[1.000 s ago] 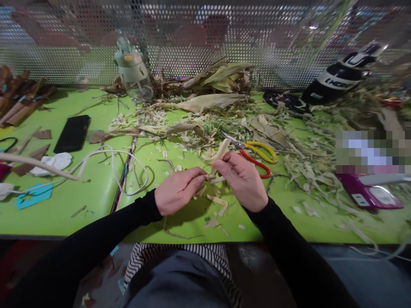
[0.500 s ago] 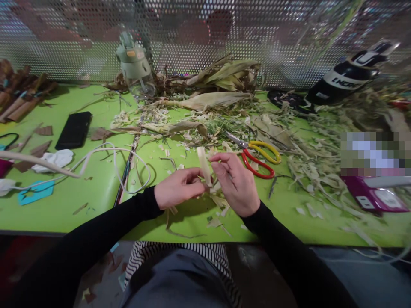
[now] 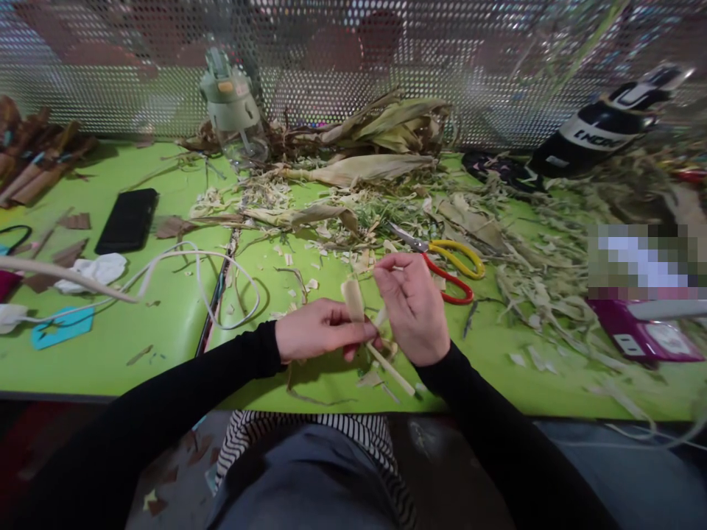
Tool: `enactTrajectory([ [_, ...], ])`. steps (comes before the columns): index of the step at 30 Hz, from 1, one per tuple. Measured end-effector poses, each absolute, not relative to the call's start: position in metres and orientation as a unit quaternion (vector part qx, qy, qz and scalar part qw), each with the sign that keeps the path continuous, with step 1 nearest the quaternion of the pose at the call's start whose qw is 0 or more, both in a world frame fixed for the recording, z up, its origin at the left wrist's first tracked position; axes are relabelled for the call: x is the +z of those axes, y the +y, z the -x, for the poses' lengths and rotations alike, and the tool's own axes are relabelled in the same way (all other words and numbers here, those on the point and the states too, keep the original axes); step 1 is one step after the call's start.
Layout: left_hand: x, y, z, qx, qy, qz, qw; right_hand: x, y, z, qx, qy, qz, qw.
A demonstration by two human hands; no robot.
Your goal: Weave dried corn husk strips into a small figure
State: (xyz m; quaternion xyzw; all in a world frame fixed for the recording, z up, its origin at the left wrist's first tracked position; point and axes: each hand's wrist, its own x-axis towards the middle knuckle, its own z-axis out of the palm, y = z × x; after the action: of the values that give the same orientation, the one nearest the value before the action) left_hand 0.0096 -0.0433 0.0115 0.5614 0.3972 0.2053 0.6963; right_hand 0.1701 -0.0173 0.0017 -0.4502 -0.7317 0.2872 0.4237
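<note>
My left hand (image 3: 331,331) pinches a pale piece of corn husk (image 3: 353,300) between thumb and fingers. Its flat, broad end sticks up above the thumb, and a narrow, stem-like part (image 3: 395,372) slants out below toward the table's front edge. Close by on the right, my right hand (image 3: 414,309) is closed, thumb against forefinger. A thin pale strand shows at those fingertips, but what they grip is too small to make out. Scissors (image 3: 424,246) with one yellow and one red handle lie partly open just beyond my right hand.
Dried corn husks (image 3: 364,171) and shreds litter the green table (image 3: 166,361). Behind stand a clear bottle (image 3: 235,114) and a leaning black bottle (image 3: 591,136) before a perforated metal panel. Leftward lie a phone (image 3: 127,219), a white cable (image 3: 193,250) and a blue tag (image 3: 62,328).
My left thumb has come over the husk, which now sits lower, and its stem-like part shows below. My right fingertips have shifted slightly right, away from the husk's top.
</note>
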Motion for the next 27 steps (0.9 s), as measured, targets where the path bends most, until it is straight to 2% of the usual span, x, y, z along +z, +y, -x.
enactTrajectory([
  [3,0.014,-0.043,-0.009,0.233,0.408,-0.557,0.685,0.004,-0.013,-0.177,0.241,-0.743,0.448,0.435],
  [6,0.012,-0.038,-0.007,0.316,0.444,-0.524,0.654,0.008,-0.011,-0.182,0.107,-0.777,0.42,0.456],
  [8,0.011,-0.035,-0.005,0.363,0.458,-0.508,0.632,0.01,-0.011,-0.183,0.051,-0.814,0.385,0.431],
  [10,0.01,-0.033,-0.003,0.384,0.471,-0.506,0.612,0.012,-0.012,-0.182,0.064,-0.856,0.349,0.376],
  [14,0.021,-0.03,0.012,0.363,0.526,-0.519,0.568,0.017,-0.012,-0.189,0.187,-0.893,0.294,0.285],
  [16,0.029,-0.028,0.022,0.39,0.53,-0.529,0.536,0.018,-0.009,-0.195,0.236,-0.894,0.279,0.258],
  [18,0.034,-0.027,0.028,0.453,0.527,-0.507,0.51,0.018,-0.007,-0.199,0.233,-0.883,0.302,0.271],
  [22,0.03,-0.029,0.018,0.371,0.501,-0.533,0.572,0.013,-0.009,-0.191,0.179,-0.877,0.338,0.292],
  [27,0.025,-0.032,0.007,0.375,0.487,-0.525,0.588,0.015,-0.016,-0.187,0.228,-0.906,0.254,0.249],
])
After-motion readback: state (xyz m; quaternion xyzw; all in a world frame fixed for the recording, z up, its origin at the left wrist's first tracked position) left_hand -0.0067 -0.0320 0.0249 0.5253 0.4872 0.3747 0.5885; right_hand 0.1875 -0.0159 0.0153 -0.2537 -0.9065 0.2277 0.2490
